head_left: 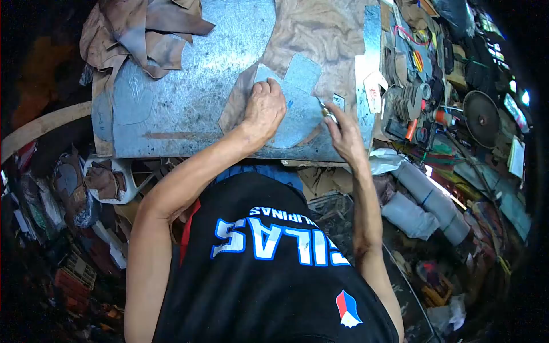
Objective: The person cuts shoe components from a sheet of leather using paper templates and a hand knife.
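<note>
My left hand (264,110) presses flat on a grey cardboard pattern (302,86). The pattern lies on a brown leather sheet (323,31) spread over a zinc-covered worktable (189,86). At the pattern's right edge, my right hand (345,134) pinches a small metal-tipped tool (326,110), its tip touching the leather beside the pattern. I cannot tell whether the tool is a knife or a pen. My black jersey fills the bottom of the view.
A heap of brown leather scraps (143,31) covers the table's far left corner. To the right are crowded shelves of tools and small parts (434,86) and grey rolls of material (426,200). A white plastic container (108,180) with scraps sits below the table's left edge.
</note>
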Motion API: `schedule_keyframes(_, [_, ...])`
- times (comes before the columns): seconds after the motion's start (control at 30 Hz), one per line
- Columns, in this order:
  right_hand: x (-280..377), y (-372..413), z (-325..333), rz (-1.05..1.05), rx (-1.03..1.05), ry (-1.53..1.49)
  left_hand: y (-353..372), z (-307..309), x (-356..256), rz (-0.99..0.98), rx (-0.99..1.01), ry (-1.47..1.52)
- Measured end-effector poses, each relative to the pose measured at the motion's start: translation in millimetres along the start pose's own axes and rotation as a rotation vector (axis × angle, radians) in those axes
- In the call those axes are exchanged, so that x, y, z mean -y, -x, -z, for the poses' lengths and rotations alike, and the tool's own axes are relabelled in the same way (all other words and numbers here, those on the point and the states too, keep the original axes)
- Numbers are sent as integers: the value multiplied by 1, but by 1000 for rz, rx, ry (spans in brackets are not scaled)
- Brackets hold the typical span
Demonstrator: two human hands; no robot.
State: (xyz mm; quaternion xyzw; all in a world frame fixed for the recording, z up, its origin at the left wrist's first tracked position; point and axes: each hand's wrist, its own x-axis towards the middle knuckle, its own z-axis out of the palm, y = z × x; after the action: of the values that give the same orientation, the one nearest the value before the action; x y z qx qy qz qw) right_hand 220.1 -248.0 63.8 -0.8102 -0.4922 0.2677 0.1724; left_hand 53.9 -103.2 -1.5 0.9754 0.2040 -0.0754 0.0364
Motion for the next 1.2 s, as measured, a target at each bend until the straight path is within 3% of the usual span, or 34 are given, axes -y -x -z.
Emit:
schedule_keyframes(0.07, [15,-22,-22,113,-97,-87,-4,-1,4,64,-17,117])
schedule_keyframes(0.17, [34,-71,-36,224,-46,-99,-3,-10,-3,185,-129,63])
schedule_keyframes(0.4, [30,-134,-49,489,29,-31,-12,3,-6,335,19,70])
schedule_keyframes(0.93, [29,-124,-32,372,216,62,-16,7,-4,344,44,148])
schedule_keyframes(1.2, [16,-103,-17,332,244,99,-14,14,-4,279,148,121])
